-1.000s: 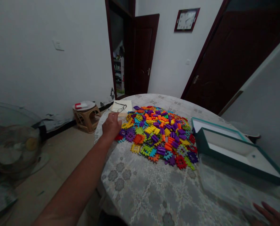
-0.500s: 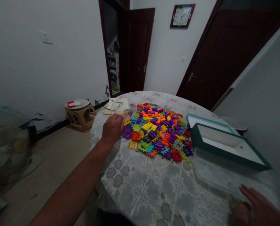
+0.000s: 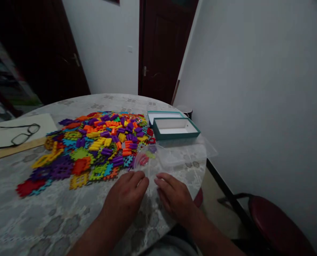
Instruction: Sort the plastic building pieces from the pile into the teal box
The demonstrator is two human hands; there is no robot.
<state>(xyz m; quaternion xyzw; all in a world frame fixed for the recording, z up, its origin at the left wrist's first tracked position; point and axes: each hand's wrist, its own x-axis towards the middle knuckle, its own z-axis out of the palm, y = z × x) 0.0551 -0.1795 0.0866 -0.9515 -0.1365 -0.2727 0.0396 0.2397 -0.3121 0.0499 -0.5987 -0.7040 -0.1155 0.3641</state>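
- Clear round disc (image 3: 148, 160) has moved from the left end of the plastic pieces, half a second ago, to the near right side of the heap; the left hand (image 3: 128, 192) has come across with it.
- Left fingers are bent and drawn together at the disc's near rim, holding it.
- The right hand (image 3: 174, 195) is just right of the left one, fingers curled, with a narrow gap between the two hands; whether it grips the disc's edge cannot be told.
- Some red and green pieces show through the disc.
- Colourful plastic pieces (image 3: 101, 144) lie in a wide heap to the left of and beyond the disc.
- A clear tray (image 3: 177, 156) lies just right of the disc.
- Beyond the tray stands an open green box (image 3: 175, 136), with a shallow green-edged lid (image 3: 165, 114) behind it.
- Glasses (image 3: 23, 137) rest on a pale pad (image 3: 44, 122) at far left.
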